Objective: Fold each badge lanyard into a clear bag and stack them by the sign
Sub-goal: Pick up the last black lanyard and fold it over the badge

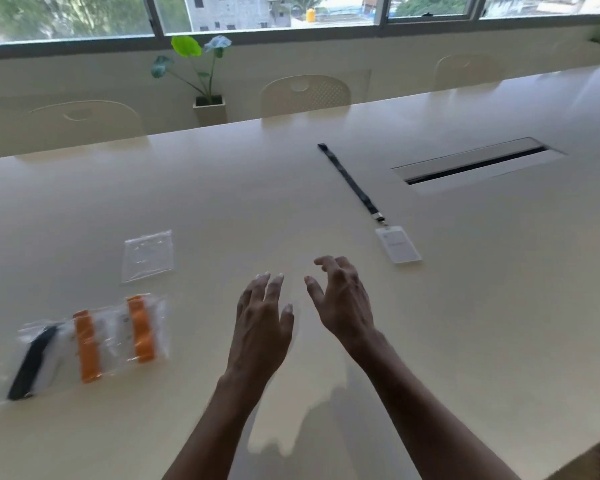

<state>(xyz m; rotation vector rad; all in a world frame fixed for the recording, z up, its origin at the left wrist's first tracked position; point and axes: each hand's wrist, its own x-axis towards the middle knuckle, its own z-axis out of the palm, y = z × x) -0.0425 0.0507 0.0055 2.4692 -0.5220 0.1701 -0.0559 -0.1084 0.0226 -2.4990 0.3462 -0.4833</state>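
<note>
Head view: left hand (262, 329), right hand (345, 306) empty, apart, over table (482, 323) between bags (111, 341), lanyard (352, 181).

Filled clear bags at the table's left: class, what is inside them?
A black lanyard, an orange lanyard and a second orange lanyard show through the bags. Anything beneath them is hidden or blurred.

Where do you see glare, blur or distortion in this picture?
Head view: window daylight leaves a soft sheen on the table. Head view: the wide lens bows the window's frame. Head view: left hand and right hand look slightly blurred; the lanyard is fairly sharp.
</note>
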